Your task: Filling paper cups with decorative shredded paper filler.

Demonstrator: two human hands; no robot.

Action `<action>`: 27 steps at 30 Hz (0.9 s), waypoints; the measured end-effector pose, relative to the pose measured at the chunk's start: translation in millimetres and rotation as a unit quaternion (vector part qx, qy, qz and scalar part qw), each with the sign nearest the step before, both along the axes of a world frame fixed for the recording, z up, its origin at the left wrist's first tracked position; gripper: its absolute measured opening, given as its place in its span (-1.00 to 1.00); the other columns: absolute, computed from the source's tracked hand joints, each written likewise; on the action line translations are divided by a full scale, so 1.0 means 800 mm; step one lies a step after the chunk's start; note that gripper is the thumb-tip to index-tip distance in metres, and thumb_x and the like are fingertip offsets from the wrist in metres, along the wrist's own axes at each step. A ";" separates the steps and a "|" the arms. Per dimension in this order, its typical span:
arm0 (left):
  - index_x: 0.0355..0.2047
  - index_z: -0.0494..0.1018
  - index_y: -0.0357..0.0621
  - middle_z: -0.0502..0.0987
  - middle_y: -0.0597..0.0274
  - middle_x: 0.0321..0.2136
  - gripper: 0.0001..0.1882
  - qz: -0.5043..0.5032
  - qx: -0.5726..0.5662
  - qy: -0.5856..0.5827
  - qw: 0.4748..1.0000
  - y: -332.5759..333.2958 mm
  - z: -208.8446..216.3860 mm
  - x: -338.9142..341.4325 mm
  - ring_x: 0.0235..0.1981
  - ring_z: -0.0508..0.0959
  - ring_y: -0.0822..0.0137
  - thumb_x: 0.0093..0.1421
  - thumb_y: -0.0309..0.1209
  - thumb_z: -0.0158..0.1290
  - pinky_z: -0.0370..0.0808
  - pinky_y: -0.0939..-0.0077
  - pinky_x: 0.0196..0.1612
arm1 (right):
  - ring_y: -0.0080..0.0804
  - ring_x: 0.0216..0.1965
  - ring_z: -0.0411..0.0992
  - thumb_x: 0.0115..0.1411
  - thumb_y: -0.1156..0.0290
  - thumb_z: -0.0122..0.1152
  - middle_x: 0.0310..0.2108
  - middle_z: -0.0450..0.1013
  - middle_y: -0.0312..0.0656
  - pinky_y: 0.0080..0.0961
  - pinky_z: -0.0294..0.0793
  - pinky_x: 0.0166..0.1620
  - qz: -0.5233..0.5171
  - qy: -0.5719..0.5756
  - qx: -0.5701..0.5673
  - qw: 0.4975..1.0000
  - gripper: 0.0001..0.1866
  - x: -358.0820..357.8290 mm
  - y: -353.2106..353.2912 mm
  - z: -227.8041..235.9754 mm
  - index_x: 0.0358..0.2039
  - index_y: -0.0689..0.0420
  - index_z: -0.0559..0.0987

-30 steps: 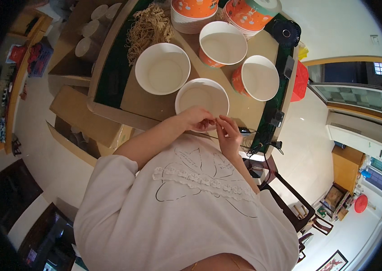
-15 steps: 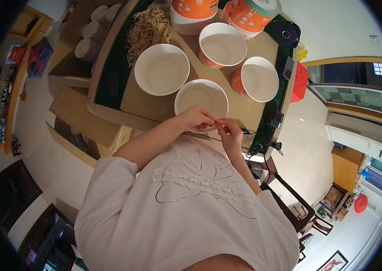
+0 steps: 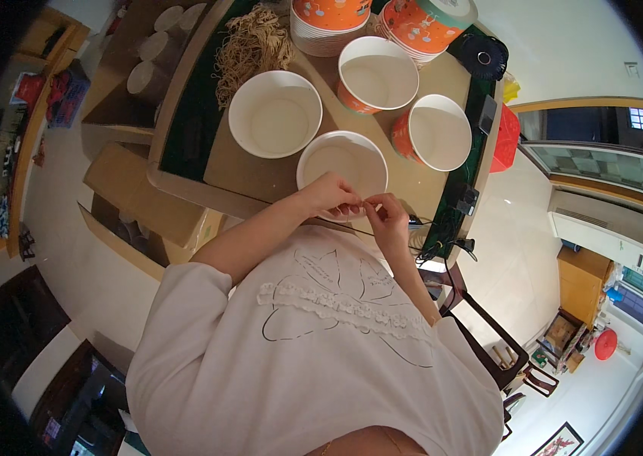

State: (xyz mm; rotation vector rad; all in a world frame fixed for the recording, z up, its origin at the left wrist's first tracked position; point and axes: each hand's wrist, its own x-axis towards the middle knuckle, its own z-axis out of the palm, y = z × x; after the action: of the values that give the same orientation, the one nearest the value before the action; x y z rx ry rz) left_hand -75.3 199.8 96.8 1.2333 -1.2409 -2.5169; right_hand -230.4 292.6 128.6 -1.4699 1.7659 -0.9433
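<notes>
Left grip (image 3: 334, 195) and right grip (image 3: 388, 216): fingertips pinching closed, nearly touching; whether they are holding something small, I cannot tell. One white-lined bowl (image 3: 343, 159): standing just beyond, on the desk (image 3: 181, 188). Farther: three bowls (image 3: 276, 114) standing, tan stringy heap (image 3: 254, 53) lying.

From my remote feed, I take this for a home's living area: I can see a dark wooden chair (image 3: 498, 326), a framed picture (image 3: 559, 442), a glossy pale floor (image 3: 508, 243) and a wood-framed window (image 3: 599, 165).
</notes>
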 end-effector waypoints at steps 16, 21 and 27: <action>-0.42 0.52 -0.23 0.52 0.27 -0.53 -0.88 0.026 -0.004 -0.018 0.999 0.004 -0.003 -0.001 -0.54 0.46 0.52 0.12 -0.44 0.03 0.41 0.65 -0.60 | -0.52 -0.66 0.32 0.00 0.58 0.24 -0.47 0.41 -0.20 -0.61 0.32 -0.56 0.014 0.028 -0.010 0.999 -0.89 0.003 0.000 0.006 -0.41 0.21 0.52; -0.45 0.50 -0.21 0.52 0.28 -0.52 -0.87 0.019 0.003 -0.026 0.999 0.002 0.005 -0.001 -0.54 0.45 0.52 0.12 -0.43 0.01 0.41 0.63 -0.59 | -0.47 -0.65 0.36 -0.03 0.57 0.27 -0.45 0.41 -0.18 -0.58 0.36 -0.55 0.020 0.036 -0.001 0.999 -0.86 0.002 -0.001 0.010 -0.41 0.20 0.52; -0.46 0.49 -0.19 0.51 0.29 -0.53 -0.86 0.022 0.020 -0.040 0.999 0.002 0.013 -0.001 -0.56 0.45 0.52 0.13 -0.39 0.01 0.41 0.62 -0.58 | -0.54 -0.65 0.34 -0.01 0.60 0.23 -0.42 0.40 -0.20 -0.62 0.33 -0.57 0.035 0.027 -0.013 0.999 -0.91 0.001 -0.001 0.005 -0.45 0.24 0.50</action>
State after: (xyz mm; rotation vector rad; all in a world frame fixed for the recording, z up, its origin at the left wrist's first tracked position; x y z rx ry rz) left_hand -75.7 201.3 107.2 1.3671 -1.1717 -2.4954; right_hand -229.5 291.5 132.3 -1.5751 1.7351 -0.9018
